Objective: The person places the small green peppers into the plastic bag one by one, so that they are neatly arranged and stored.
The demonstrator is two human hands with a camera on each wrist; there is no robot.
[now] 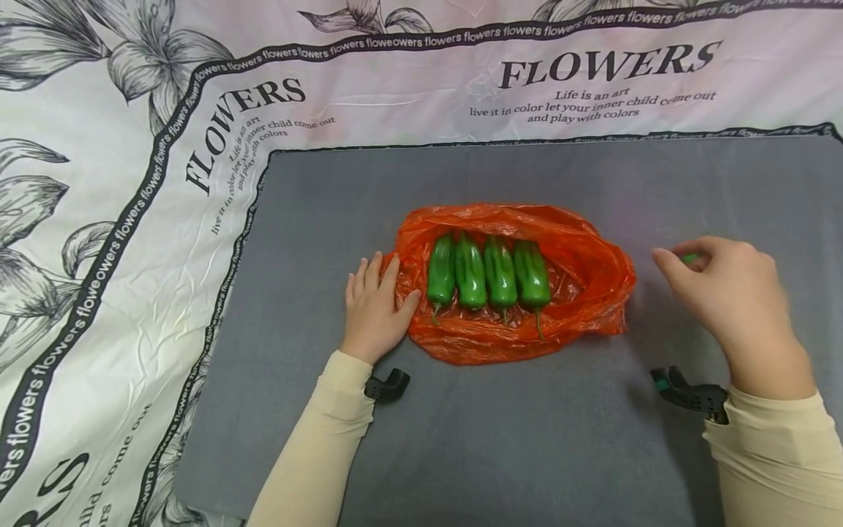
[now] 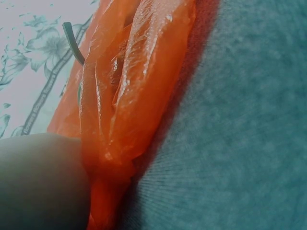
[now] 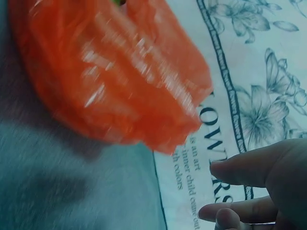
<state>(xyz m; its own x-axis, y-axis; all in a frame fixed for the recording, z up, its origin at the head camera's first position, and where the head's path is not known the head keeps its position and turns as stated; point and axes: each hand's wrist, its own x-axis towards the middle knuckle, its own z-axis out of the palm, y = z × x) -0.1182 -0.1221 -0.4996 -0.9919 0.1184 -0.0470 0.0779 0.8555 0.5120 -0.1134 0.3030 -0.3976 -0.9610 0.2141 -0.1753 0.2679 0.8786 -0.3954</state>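
Observation:
An orange-red plastic bag [image 1: 461, 344] lies spread on the grey surface, its mouth facing up. Several green peppers [image 1: 470, 274] sit side by side inside it, stems toward the person. With fingers extended, my left hand [image 1: 377, 315] rests on the bag's left end. The left wrist view has the bag [image 2: 148, 91] bunched beside a blurred part of that hand [image 2: 43, 182]. Right of the bag, my right hand [image 1: 737, 300] is raised with fingers bent; a bit of something green [image 1: 690, 258] shows between thumb and forefinger, the rest hidden by the hand.
A grey mat [image 1: 500, 446] lies under the bag. Around it runs a white cloth [image 1: 408, 88] printed with flowers and lettering. Black wrist devices sit on the left cuff [image 1: 388, 386] and the right cuff [image 1: 691, 395].

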